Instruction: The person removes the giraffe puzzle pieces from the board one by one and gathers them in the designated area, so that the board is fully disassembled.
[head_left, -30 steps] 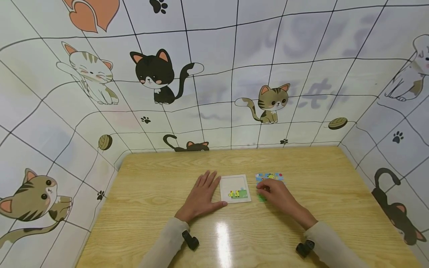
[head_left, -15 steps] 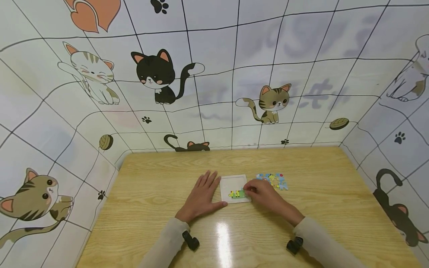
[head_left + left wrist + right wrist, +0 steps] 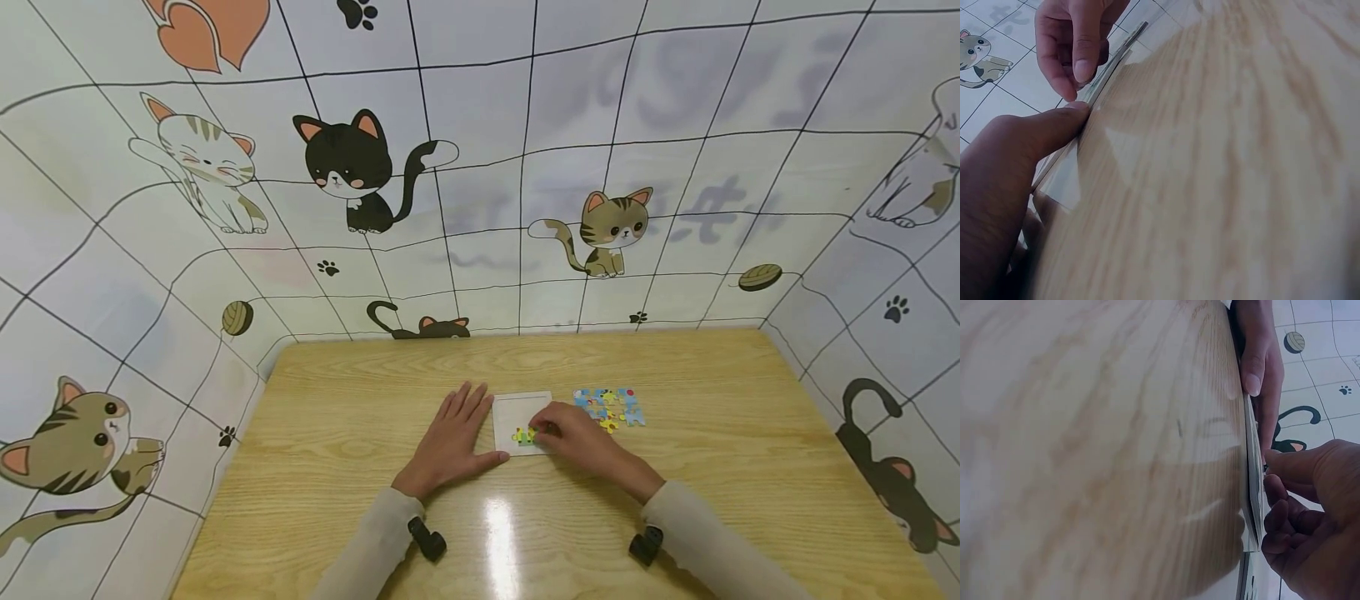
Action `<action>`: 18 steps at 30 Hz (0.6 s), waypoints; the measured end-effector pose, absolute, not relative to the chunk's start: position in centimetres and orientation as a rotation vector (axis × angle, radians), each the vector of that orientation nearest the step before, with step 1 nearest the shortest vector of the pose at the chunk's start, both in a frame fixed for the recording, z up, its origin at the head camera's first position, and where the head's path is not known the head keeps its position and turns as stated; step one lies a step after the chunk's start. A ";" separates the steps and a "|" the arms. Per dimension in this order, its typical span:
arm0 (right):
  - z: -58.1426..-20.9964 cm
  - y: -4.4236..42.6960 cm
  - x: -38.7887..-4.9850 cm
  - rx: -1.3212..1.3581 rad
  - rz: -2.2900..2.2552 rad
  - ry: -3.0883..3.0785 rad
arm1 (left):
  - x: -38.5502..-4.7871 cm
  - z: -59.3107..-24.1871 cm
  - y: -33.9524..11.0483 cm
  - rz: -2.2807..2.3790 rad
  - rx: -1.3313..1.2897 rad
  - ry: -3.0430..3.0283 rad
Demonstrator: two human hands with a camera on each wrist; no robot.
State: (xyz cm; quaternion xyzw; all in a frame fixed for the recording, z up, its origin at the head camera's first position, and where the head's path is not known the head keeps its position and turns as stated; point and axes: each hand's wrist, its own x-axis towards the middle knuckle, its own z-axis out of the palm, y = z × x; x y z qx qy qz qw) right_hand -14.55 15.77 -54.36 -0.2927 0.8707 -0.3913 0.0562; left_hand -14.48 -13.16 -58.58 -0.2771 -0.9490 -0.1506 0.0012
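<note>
A square white puzzle tray (image 3: 506, 417) lies flat on the table, with a few joined green-and-yellow puzzle pieces (image 3: 522, 437) in its lower part. My left hand (image 3: 452, 437) rests beside the tray's left edge, fingers spread and thumb at the near corner. Over the tray's right side, my right hand (image 3: 581, 437) has thumb and fingertips pinched at the row of pieces. The small puzzle piece in that pinch is mostly hidden by the fingers. In the right wrist view, the right thumb and fingers (image 3: 1285, 464) meet just above the tray's edge (image 3: 1252, 481).
Right of the tray lies a group of several loose blue and yellow puzzle pieces (image 3: 630, 408). The wooden table (image 3: 360, 392) meets cat-printed walls (image 3: 480, 200) at the back and sides. A bright light reflection shows on the near part of the table.
My right hand has moved left from the loose pieces to the tray, carrying a piece. Green that showed beneath it near the pile is gone from there. The left hand stays put.
</note>
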 end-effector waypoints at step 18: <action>-54.4 14.8 -14.7 -0.928 -1.013 2.692 | -14.4 -58.6 -13.3 -0.499 -0.879 -2.969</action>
